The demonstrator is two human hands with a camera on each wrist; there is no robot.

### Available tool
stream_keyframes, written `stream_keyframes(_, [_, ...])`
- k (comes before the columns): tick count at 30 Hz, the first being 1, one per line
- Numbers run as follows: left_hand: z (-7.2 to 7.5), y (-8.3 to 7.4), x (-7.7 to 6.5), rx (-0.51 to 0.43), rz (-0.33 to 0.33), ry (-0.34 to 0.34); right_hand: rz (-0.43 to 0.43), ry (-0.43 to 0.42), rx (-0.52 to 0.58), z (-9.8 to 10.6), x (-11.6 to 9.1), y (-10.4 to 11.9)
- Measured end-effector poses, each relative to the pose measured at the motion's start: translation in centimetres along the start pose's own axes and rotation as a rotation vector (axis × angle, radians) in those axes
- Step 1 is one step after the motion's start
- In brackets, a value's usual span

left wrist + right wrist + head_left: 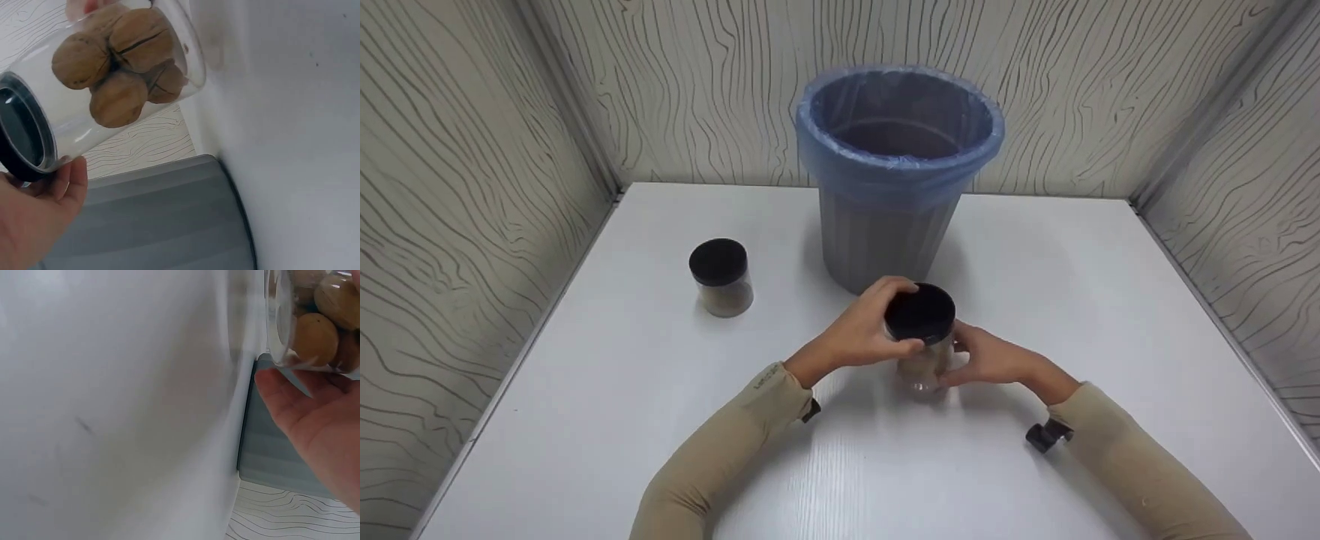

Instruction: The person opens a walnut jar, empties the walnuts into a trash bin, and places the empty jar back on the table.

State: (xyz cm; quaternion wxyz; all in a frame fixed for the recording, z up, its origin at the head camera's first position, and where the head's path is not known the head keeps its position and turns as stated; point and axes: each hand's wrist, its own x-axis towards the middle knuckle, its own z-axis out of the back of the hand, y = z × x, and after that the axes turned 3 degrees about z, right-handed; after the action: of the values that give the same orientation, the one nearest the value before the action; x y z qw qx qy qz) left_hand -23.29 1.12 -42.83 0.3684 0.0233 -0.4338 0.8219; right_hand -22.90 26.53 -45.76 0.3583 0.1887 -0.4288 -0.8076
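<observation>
A clear jar (924, 361) with a black lid (920, 313) is between both hands, in front of a grey bin. Several walnuts (119, 101) show through its wall in the left wrist view. My left hand (870, 328) grips the jar around the lid, thumb at the front and fingers behind. Lower down, my right hand (994, 356) holds the jar's body from the right side, near its base. The jar is upright, at or just above the tabletop; I cannot tell whether it touches. Some right fingers are hidden behind it.
The grey bin (877, 240), lined with a blue bag (900, 176), stands at the back middle. To its left, a second black-lidded jar (721, 277) stands on the white table (607, 390). Wood-grain panels (690, 90) enclose the back and sides.
</observation>
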Motion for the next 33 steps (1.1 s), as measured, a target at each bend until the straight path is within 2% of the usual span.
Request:
stream_keyframes(9, [0.0,0.5,0.1,-0.134,-0.033,-0.111,0.050,-0.015,0.140,0.1,0.9,0.0])
stream_keyframes(13, [0.4,0.6,0.1,-0.199,-0.030,-0.123,0.060,-0.021,0.235,0.2,1.1,0.2])
stream_keyframes(15, [0.7,0.7,0.1,-0.221,-0.042,-0.116,0.055,-0.029,0.246,0.4,1.1,0.4])
stream_keyframes(18, [1.1,0.9,0.1,-0.232,-0.072,-0.082,0.077,-0.044,0.199,0.7,1.2,0.6])
stream_keyframes(23, [2.0,1.1,-0.1,-0.225,-0.099,-0.012,0.144,-0.005,0.196,1.1,1.5,1.0])
stream_keyframes(27, [2.6,0.9,-0.1,-0.199,-0.105,0.014,0.176,0.036,0.247,1.3,1.6,1.4])
stream_keyframes(33, [3.0,0.8,-0.1,-0.114,-0.088,0.010,0.199,0.038,0.271,1.7,1.9,1.9])
